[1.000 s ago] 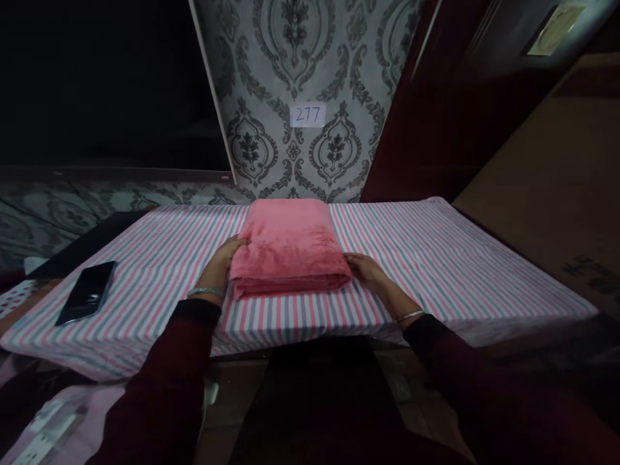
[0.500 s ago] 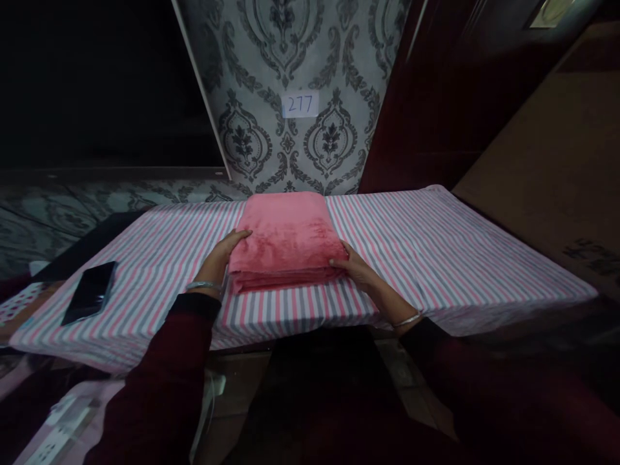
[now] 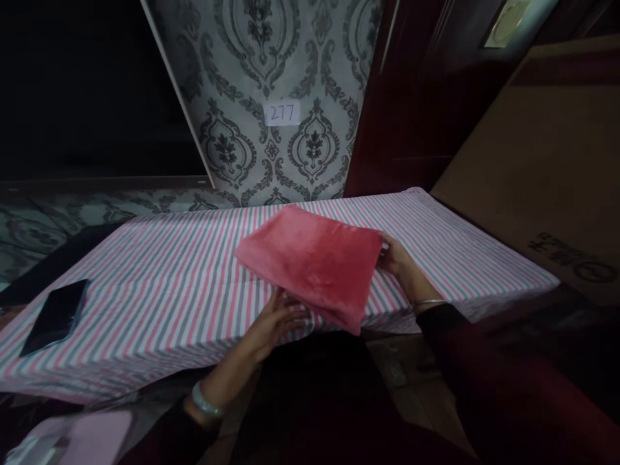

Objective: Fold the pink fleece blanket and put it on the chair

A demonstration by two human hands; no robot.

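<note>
A folded pink plush blanket (image 3: 310, 258) lies turned at an angle on the striped cloth, its near corner reaching the table's front edge. My right hand (image 3: 394, 258) grips the blanket's right corner, with the fingers partly behind it. At the near left edge is my left hand (image 3: 278, 320), its fingers stretched out and somewhat apart just below the fold. Whether the left fingertips touch the blanket's underside I cannot tell. Each wrist wears a bangle.
A pink, grey and white striped cloth (image 3: 179, 278) covers the table. On the left lies a black phone (image 3: 55, 316). A large cardboard box (image 3: 537, 161) stands at the right, a dark screen (image 3: 92, 90) at the back left. A paper marked 277 (image 3: 282, 113) is on the wall.
The blanket has been turned clockwise and shifted right. My left hand has moved from its left side to below its near edge; my right hand has moved outward with the right corner. The view has shifted right.
</note>
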